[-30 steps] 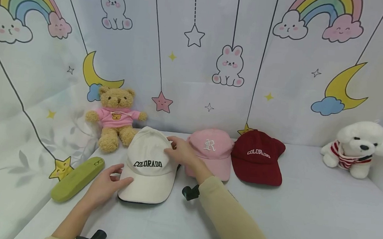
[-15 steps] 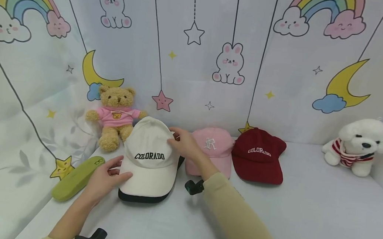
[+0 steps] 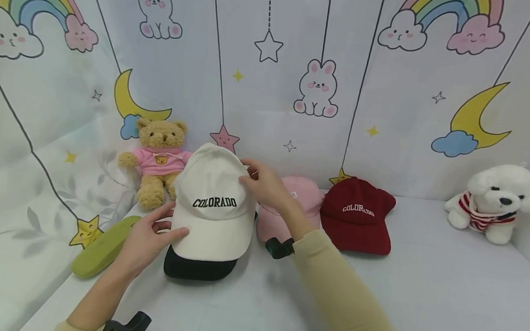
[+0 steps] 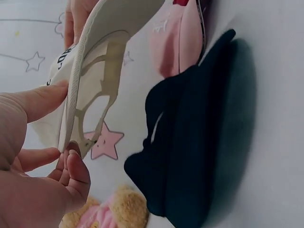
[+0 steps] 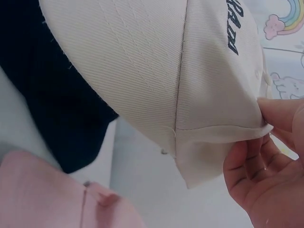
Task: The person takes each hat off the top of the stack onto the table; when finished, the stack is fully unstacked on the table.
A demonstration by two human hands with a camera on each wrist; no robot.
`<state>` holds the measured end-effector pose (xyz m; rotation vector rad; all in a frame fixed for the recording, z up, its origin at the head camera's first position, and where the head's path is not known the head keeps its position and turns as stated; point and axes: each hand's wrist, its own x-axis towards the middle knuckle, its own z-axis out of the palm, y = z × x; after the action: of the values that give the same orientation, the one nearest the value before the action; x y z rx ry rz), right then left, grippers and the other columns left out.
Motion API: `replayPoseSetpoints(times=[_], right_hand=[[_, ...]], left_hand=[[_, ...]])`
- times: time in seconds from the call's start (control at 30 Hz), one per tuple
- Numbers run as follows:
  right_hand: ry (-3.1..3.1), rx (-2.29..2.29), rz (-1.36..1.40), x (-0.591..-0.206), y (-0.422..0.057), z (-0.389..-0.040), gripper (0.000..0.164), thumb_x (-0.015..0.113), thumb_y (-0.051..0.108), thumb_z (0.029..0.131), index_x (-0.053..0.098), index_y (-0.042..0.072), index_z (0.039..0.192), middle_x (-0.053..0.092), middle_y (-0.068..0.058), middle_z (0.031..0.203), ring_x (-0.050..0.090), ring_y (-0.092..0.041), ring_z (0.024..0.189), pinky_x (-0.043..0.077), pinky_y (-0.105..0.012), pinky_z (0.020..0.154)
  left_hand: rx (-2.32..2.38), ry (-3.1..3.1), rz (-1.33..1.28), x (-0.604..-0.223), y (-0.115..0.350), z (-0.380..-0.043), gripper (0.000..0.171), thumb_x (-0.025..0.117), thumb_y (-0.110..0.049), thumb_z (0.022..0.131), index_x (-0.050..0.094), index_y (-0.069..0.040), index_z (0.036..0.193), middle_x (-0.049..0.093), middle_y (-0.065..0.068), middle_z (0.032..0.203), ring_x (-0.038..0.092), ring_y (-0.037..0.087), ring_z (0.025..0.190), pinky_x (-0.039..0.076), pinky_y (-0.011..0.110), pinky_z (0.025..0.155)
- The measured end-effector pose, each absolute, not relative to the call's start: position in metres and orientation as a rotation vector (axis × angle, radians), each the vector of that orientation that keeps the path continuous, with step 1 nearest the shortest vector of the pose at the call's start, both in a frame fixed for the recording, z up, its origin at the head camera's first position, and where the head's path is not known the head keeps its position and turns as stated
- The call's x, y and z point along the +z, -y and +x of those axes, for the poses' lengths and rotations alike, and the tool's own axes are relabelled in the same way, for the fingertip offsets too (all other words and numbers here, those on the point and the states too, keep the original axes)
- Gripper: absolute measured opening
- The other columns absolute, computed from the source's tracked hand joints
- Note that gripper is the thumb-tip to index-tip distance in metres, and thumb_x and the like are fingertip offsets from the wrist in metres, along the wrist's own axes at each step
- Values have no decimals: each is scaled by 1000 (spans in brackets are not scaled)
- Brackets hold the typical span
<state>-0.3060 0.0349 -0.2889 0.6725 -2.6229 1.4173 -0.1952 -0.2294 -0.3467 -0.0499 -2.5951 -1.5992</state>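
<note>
A cream cap [image 3: 215, 203] lettered COLORADO is lifted above a dark navy or black cap [image 4: 190, 137]; in the head view only the dark brim pokes out below it. My left hand [image 3: 149, 237] pinches the left edge of the cream brim, its thumb on top and fingers underneath, as the left wrist view shows. On the other side, my right hand [image 3: 268, 186] pinches the crown's edge near the back opening between thumb and fingers [image 5: 242, 166]. The cream cap's open underside and back strap face the left wrist camera, apart from the dark cap.
A pink cap [image 3: 301, 199] and a dark red cap [image 3: 357, 215] sit to the right. The teddy bear [image 3: 161, 163] in pink stands behind left, beside a green glasses case [image 3: 102, 249]. Far right is a white toy dog [image 3: 498, 202]. A printed curtain [image 3: 267, 130] backs the table.
Both hands have raised the cream cap up and slightly right, exposing more of the dark brim beneath. The right hand now covers part of the pink cap.
</note>
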Motion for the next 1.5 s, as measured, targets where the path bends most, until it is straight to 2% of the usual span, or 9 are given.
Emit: replayPoseSetpoints(times=[0.37, 0.63, 0.93, 1.2, 1.3, 1.43, 1.5], right_hand=[[2571, 1351, 699, -260, -84, -301, 44, 62, 10, 100, 55, 9, 143, 63, -14, 111, 60, -27, 99, 55, -37, 81], [2585, 1298, 631, -250, -140, -288, 44, 62, 12, 101, 54, 7, 144, 62, -17, 114, 61, -31, 103, 56, -44, 84], [2625, 1136, 530, -245, -200, -280, 45, 60, 13, 102, 52, 4, 145, 61, -21, 117, 61, -34, 104, 55, -41, 82], [2643, 1028, 460, -244, -243, -270, 46, 58, 16, 103, 49, 3, 146, 59, -24, 122, 59, -39, 108, 57, -49, 83], [2643, 1002, 433, -242, -257, -266, 46, 58, 18, 104, 49, 3, 147, 58, -24, 123, 57, -39, 109, 58, -44, 81], [2640, 952, 387, -240, -277, -264, 47, 57, 21, 104, 48, 2, 147, 57, -26, 124, 55, -40, 109, 54, -26, 74], [2642, 930, 357, -239, -286, -264, 48, 56, 22, 105, 47, 2, 147, 56, -27, 125, 54, -41, 108, 50, -21, 70]], left_hand=[[-1675, 2472, -238, -332, 187, -206, 77, 79, -18, 90, 39, -1, 153, 52, 17, 133, 55, 25, 102, 50, 19, 76], [-1655, 2440, -355, -334, 136, -219, 75, 82, -15, 86, 45, -6, 151, 59, 12, 121, 57, 22, 94, 50, 24, 71], [-1680, 2348, -519, -339, 75, -230, 71, 82, -14, 86, 49, -6, 148, 56, 9, 124, 58, 19, 92, 51, 29, 72], [-1798, 2242, -669, -346, 32, -238, 66, 84, -8, 83, 55, -11, 143, 61, 7, 112, 60, 20, 92, 52, 26, 73], [-1808, 2236, -662, -349, 15, -239, 69, 84, -11, 83, 54, -9, 144, 60, 5, 112, 59, 16, 90, 53, 25, 74], [-1804, 2208, -685, -351, -9, -241, 72, 85, -9, 81, 52, -5, 145, 57, 5, 111, 58, 11, 89, 53, 26, 77], [-1799, 2203, -699, -350, -20, -240, 72, 85, -9, 81, 52, -5, 146, 56, 4, 110, 56, 10, 89, 54, 28, 77]])
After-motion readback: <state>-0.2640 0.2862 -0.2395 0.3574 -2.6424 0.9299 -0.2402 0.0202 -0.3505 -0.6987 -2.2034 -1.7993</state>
